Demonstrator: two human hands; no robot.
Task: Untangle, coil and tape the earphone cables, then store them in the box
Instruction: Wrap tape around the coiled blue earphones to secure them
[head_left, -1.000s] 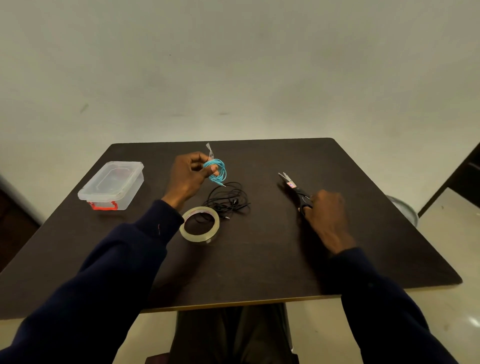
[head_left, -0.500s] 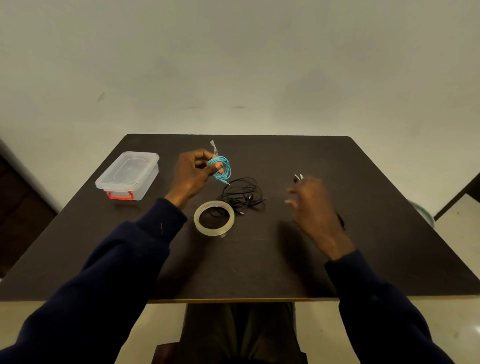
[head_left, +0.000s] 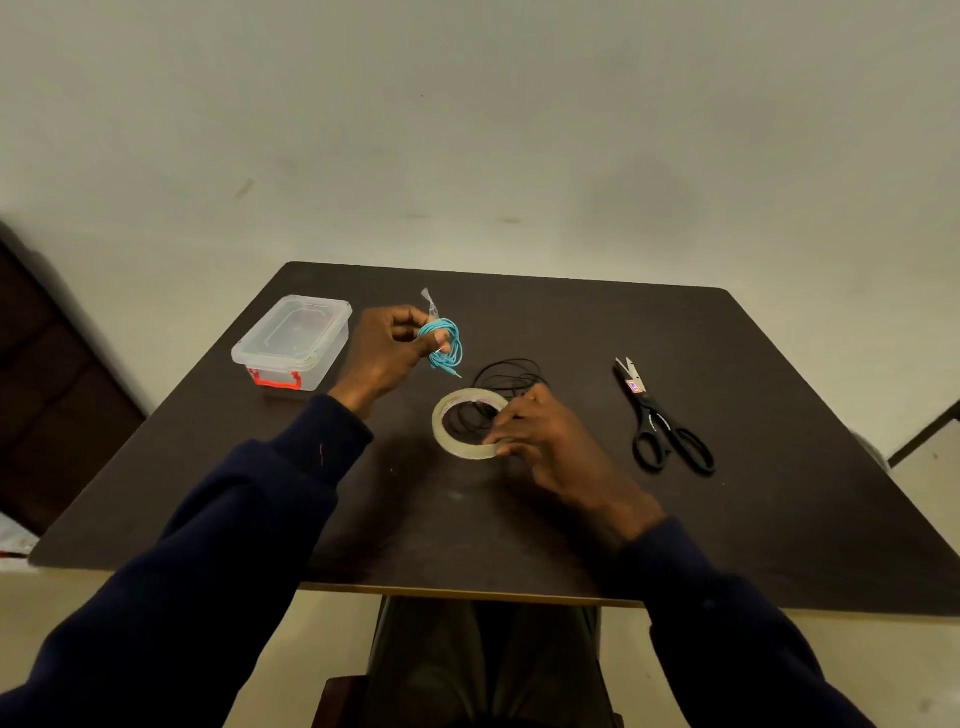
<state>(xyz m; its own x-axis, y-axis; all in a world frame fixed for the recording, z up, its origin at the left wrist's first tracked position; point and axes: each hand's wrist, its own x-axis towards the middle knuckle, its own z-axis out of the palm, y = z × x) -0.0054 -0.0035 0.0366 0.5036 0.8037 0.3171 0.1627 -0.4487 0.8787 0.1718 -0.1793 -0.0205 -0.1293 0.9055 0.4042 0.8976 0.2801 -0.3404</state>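
On a dark, matte desk (head_left: 727, 519), the right grip (head_left: 550, 441) pinches the rim of a translucent tape roll (head_left: 452, 441) lying over loose loops of thin black earphone cable (head_left: 511, 376). Black-handled scissors (head_left: 660, 421) lie well apart to the right. Farther back, the raised left grip (head_left: 384, 348) clasps a coiled teal earphone cable (head_left: 448, 340) with a clear tape strip (head_left: 430, 304) sticking up. A lidded clear plastic box (head_left: 293, 340) with a red latch sits far left.

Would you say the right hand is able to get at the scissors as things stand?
Probably yes: the scissors lie on the table beside the right hand, with nothing between. It grips the tape roll, though, so it must let go first.
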